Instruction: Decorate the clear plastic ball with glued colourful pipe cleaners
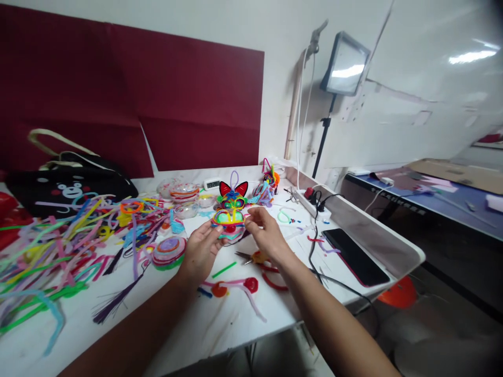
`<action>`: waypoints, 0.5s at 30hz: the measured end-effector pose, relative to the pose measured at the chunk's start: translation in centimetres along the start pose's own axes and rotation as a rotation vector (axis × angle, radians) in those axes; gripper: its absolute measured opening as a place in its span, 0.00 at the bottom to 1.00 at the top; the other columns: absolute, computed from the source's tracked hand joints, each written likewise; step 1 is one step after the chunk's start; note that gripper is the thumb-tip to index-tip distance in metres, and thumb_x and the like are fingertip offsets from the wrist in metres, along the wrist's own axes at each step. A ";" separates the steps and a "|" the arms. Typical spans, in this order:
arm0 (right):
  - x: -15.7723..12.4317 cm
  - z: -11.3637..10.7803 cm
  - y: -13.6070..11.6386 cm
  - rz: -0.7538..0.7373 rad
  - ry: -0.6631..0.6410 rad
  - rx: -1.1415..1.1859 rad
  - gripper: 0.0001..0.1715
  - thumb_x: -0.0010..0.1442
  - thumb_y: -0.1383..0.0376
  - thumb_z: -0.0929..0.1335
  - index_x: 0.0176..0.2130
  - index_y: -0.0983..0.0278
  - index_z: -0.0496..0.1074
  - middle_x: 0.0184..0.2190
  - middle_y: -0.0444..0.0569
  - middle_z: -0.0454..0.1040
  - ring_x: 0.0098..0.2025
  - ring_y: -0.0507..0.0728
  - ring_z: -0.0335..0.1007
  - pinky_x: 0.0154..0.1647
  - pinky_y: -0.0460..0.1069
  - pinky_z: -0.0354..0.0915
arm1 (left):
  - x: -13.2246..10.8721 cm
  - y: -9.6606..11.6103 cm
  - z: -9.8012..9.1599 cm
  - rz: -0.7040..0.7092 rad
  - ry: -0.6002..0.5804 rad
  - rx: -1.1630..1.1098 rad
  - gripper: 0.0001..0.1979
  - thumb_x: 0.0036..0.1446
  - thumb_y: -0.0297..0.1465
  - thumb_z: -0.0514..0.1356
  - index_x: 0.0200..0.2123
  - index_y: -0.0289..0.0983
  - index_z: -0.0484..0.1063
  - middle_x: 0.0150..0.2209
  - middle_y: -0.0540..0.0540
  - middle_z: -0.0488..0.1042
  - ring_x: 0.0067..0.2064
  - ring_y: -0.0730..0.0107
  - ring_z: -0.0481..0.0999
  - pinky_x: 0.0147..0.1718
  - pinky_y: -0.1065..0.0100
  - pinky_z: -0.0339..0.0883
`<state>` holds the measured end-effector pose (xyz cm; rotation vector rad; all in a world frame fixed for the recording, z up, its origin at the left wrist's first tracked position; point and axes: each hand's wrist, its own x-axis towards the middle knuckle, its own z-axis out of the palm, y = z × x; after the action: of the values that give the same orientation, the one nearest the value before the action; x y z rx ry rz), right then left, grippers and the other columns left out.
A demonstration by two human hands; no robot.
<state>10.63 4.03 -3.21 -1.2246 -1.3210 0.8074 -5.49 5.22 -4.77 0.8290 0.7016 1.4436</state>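
A colourful pipe-cleaner figure [231,209] with red and black ears and a green face is held above the white table [220,324]. My left hand [201,251] grips its lower left side with fingers curled round it. My right hand [264,229] pinches its right edge between thumb and fingers. Just below my right wrist lie scissors [253,256] with orange handles. Red and pink coiled pipe-cleaner pieces [239,287] rest on the table under my forearms.
A heap of loose pipe cleaners [66,246] covers the left of the table, with a black bag [66,186] behind it. A flat coiled disc [168,252], clear round tubs [184,195], a power strip [314,201], a cable and a dark phone [356,256] lie around. A lamp on a stand [343,65] rises at the right.
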 end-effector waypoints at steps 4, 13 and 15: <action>1.2 -1.5 0.8 0.079 -0.034 0.040 0.19 0.53 0.66 0.68 0.47 0.61 0.70 0.36 0.46 0.73 0.40 0.57 0.70 0.47 0.56 0.66 | -0.2 0.3 0.1 -0.065 -0.019 -0.050 0.18 0.42 0.25 0.73 0.38 0.32 0.76 0.33 0.46 0.79 0.31 0.74 0.76 0.26 0.76 0.71; 1.2 -1.5 -0.3 0.186 -0.325 0.311 0.15 0.45 0.69 0.68 0.37 0.64 0.72 0.25 0.42 0.71 0.29 0.53 0.70 0.34 0.50 0.71 | -0.5 0.2 0.3 -0.072 -0.081 0.010 0.22 0.43 0.27 0.73 0.44 0.32 0.76 0.41 0.42 0.80 0.34 0.71 0.77 0.29 0.73 0.74; 1.1 -1.7 -0.2 0.179 -0.339 0.335 0.17 0.44 0.68 0.68 0.38 0.64 0.72 0.26 0.42 0.71 0.29 0.53 0.70 0.35 0.50 0.71 | -0.4 0.0 0.0 -0.056 -0.090 0.051 0.24 0.43 0.29 0.74 0.46 0.33 0.75 0.43 0.41 0.80 0.37 0.68 0.78 0.31 0.71 0.75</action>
<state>12.36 4.75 -2.42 -0.9741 -1.2854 1.3530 -5.47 4.85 -4.74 0.9012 0.6906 1.3344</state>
